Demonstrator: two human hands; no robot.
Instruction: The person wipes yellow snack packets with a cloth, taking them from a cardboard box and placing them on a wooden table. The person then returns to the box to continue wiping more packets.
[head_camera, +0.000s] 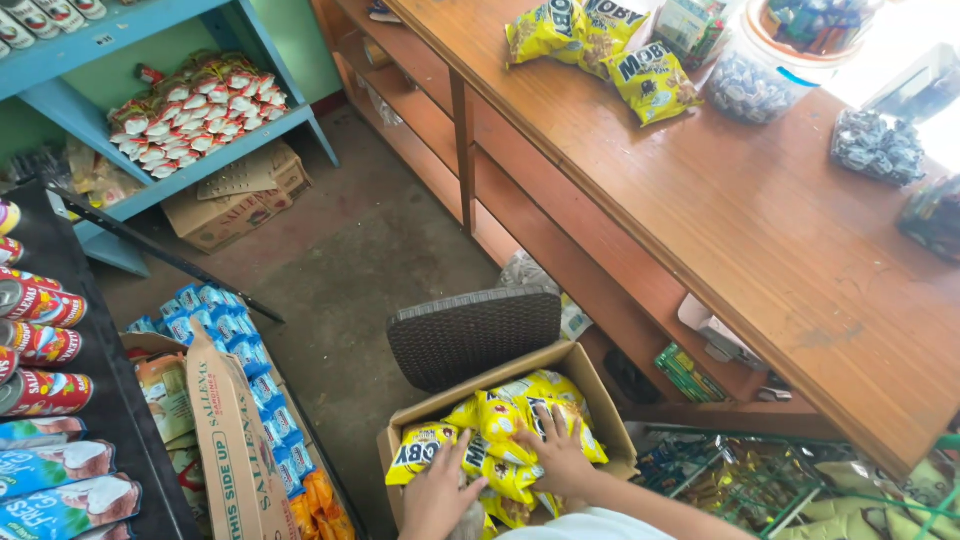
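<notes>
At the bottom edge, the left hand (437, 497) lies with its fingers (443, 464) spread flat on the yellow snack packets (500, 420) that fill an open cardboard box (600, 400); it presses on them rather than closing around any. Just beside it, the right hand (556, 455) rests on the same heap, fingers splayed and slightly curled over a packet, though whether it actually grips one is hard to tell from this angle. The box sits on the floor against a dark woven chair back (472, 335). To the left stands a taller carton (235, 440) beside blue sachets (225, 335), with red cans (40, 345) lying on a dark shelf. Farther off, the wooden table (740, 220) carries more yellow snack bags (600, 45) and a clear plastic jar (760, 75). Beyond the concrete floor, a blue shelf (215, 150) holds red-and-white packets (195, 110).
</notes>
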